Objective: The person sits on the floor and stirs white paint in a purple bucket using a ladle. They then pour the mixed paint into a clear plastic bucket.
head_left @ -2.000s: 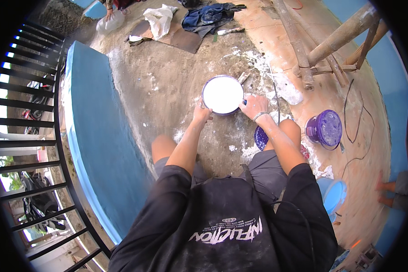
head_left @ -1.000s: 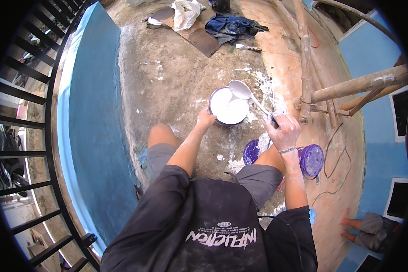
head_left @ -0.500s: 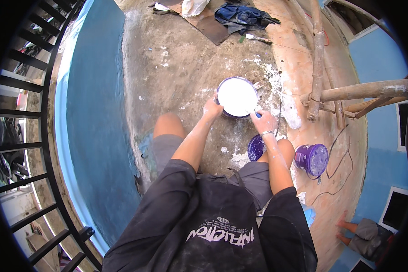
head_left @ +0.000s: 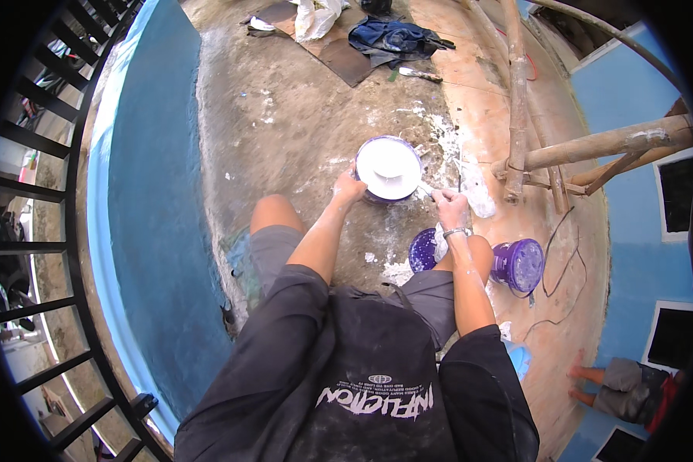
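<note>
A bucket [head_left: 362, 190] with a purple rim stands in front of me, filled with thick white paste [head_left: 389, 159] that rises in a lump at its middle. My left hand [head_left: 349, 187] grips the near left of its rim. In my right hand [head_left: 450, 208] is a thin tool with a white-coated end [head_left: 425, 187], which reaches the right side of the rim. My fingers hide its handle, and its exact kind cannot be made out. Close below my right hand lies a purple lid [head_left: 422, 251] smeared with white.
Beside my right knee a purple bucket [head_left: 518, 266] lies near a dark cable [head_left: 564, 269]. Bamboo poles [head_left: 593, 154] stand at the right. Dark cloth [head_left: 396, 40] and cardboard [head_left: 346, 61] lie ahead. A blue wall [head_left: 158, 192] runs along my left; another person's legs [head_left: 604, 385] show lower right.
The right hand has drawn back from the paste to just right of the rim, with the tool. The paste was flat and now has a raised lump. The view has shifted slightly.
</note>
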Motion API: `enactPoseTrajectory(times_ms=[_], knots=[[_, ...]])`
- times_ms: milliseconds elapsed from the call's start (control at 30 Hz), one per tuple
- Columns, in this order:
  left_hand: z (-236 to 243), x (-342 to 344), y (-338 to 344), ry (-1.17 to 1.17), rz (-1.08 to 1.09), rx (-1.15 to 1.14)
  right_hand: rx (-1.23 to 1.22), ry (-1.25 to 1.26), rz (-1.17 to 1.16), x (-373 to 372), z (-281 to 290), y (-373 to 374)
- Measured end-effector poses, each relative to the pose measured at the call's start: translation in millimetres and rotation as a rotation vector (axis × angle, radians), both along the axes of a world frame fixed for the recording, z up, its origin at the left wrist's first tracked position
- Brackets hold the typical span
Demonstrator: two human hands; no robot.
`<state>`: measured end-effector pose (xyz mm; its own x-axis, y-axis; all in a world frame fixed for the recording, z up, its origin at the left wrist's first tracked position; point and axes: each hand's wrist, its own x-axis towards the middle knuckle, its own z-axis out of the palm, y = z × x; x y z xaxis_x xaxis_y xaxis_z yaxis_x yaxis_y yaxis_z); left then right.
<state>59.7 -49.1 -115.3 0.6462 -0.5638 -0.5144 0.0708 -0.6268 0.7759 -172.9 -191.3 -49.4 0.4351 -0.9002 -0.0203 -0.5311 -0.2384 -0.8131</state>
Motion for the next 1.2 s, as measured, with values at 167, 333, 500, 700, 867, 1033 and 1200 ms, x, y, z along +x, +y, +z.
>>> enactPoseTrajectory(times_ms=[167, 333, 500, 700, 867, 1033, 1200], knots=[[-4, 2, -1, 0.025, 0.019, 0.024, -0.218, 0.037, 0.046, -10, 74, 1], [-13, 2, -1, 0.033, 0.021, -0.005, -0.493, -0.006, 0.069, -9, 138, 11], [-14, 2, -1, 0.034, 0.038, -0.002, -0.486, -0.021, -0.051, -13, 188, 21], [-9, 0, 1, 0.059, 0.044, -0.003, -0.94, -0.055, 0.105, -19, 230, 17], [-14, 0, 0, 0.067, 0.06, -0.009, -1.036, -0.039, 0.186, -29, 237, 15], [-18, 2, -1, 0.027, 0.024, -0.013, -1.065, 0.073, 0.296, -18, 178, 17], [-14, 2, -1, 0.054, 0.044, -0.01, -1.014, 0.292, 0.528, 9, 98, -1]])
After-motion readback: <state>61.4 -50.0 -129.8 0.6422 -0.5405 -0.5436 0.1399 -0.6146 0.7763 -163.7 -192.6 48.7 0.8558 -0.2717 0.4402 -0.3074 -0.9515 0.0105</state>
